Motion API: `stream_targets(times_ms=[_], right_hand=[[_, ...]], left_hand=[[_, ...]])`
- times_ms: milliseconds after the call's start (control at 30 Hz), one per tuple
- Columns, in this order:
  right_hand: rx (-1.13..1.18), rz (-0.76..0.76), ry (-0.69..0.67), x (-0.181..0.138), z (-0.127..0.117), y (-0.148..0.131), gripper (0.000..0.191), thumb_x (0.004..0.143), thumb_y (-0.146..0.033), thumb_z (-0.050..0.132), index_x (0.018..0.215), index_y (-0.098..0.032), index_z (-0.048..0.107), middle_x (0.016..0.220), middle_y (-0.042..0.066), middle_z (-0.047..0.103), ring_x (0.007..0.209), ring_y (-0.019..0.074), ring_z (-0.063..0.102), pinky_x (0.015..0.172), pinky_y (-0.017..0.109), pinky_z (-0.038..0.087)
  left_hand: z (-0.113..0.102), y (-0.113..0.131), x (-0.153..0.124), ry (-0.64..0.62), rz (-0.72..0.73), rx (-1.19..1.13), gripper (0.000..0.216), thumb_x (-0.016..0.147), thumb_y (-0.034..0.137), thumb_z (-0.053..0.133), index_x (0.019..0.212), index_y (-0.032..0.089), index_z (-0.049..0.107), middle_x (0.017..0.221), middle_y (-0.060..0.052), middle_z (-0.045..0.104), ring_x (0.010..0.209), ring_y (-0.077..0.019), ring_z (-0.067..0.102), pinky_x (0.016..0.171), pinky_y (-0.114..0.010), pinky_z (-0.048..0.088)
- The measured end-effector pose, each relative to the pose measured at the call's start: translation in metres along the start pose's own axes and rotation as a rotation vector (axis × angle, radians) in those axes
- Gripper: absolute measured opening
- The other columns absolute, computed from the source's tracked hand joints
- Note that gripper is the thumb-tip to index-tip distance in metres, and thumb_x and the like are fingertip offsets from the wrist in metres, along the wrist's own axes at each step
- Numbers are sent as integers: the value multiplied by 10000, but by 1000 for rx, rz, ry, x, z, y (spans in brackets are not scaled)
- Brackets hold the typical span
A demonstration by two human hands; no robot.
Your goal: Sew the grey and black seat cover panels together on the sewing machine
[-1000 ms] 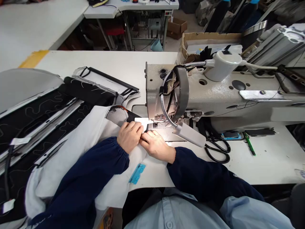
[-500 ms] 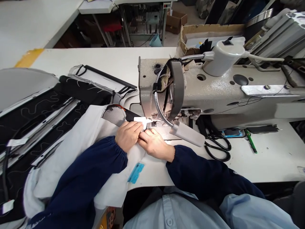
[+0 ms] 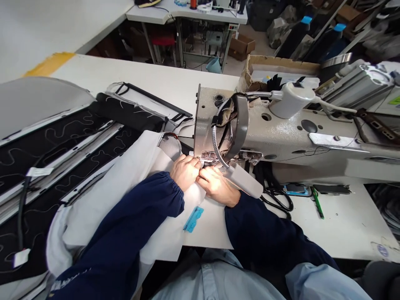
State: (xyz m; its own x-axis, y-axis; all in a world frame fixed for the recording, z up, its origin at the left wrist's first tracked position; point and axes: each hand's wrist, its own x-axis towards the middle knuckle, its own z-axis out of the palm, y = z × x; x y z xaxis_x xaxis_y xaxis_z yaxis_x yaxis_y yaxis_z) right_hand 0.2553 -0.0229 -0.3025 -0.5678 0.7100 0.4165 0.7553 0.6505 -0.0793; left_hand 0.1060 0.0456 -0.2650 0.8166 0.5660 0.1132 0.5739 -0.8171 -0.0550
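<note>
My left hand [image 3: 186, 171] and my right hand [image 3: 215, 184] lie close together on white fabric [image 3: 131, 183] right under the head of a grey sewing machine [image 3: 281, 133]. Both hands have curled fingers pressing the cloth at the needle area; the small white piece they held is hidden now. A grey mesh and black part [image 3: 170, 146] of the workpiece lies just left of my left hand. The lamp head [image 3: 243, 181] on its flexible neck hangs over my right hand and lights it.
Black quilted panels [image 3: 56, 154] with white edging lie stacked at left. Black scissors [image 3: 276, 200], a green pen [image 3: 317, 203] and a dark phone [image 3: 331, 188] lie right of the machine. A blue clip [image 3: 193, 218] sits near the table edge. A cardboard box [image 3: 275, 68] stands behind.
Both hands have slid forward to the needle, so the small white piece no longer shows. The camera moved closer and shifted left.
</note>
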Motion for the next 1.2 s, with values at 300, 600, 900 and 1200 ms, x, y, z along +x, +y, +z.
stream_targets(times_ms=[300,600,900,1200], right_hand=[[-51,2,-1,-1,1,-10,259,944,-112,328,909,-159,580,790,60,520,760,199,447,662,327,350],[7,31,-6,-1,4,-18,291,922,-64,317,937,-128,601,888,93,554,787,203,441,688,340,370],[-9,-25,175,-6,8,-26,304,932,-60,346,820,-123,622,845,92,583,793,192,478,687,321,412],[-67,103,100,-9,14,-28,276,951,-87,352,889,-147,614,906,84,607,823,176,524,749,329,427]], left_hand=[[0,2,-8,62,25,-8,224,886,121,463,907,141,686,953,-51,697,883,-205,594,772,-340,417],[2,-2,-13,90,46,-15,262,887,132,421,958,143,672,967,-104,658,899,-232,561,750,-363,415],[-10,4,-23,230,138,48,240,779,38,451,759,172,649,778,-56,630,789,-209,532,860,-394,394],[3,2,-18,293,162,33,281,734,31,438,733,176,678,682,-63,611,729,-210,559,785,-366,440]])
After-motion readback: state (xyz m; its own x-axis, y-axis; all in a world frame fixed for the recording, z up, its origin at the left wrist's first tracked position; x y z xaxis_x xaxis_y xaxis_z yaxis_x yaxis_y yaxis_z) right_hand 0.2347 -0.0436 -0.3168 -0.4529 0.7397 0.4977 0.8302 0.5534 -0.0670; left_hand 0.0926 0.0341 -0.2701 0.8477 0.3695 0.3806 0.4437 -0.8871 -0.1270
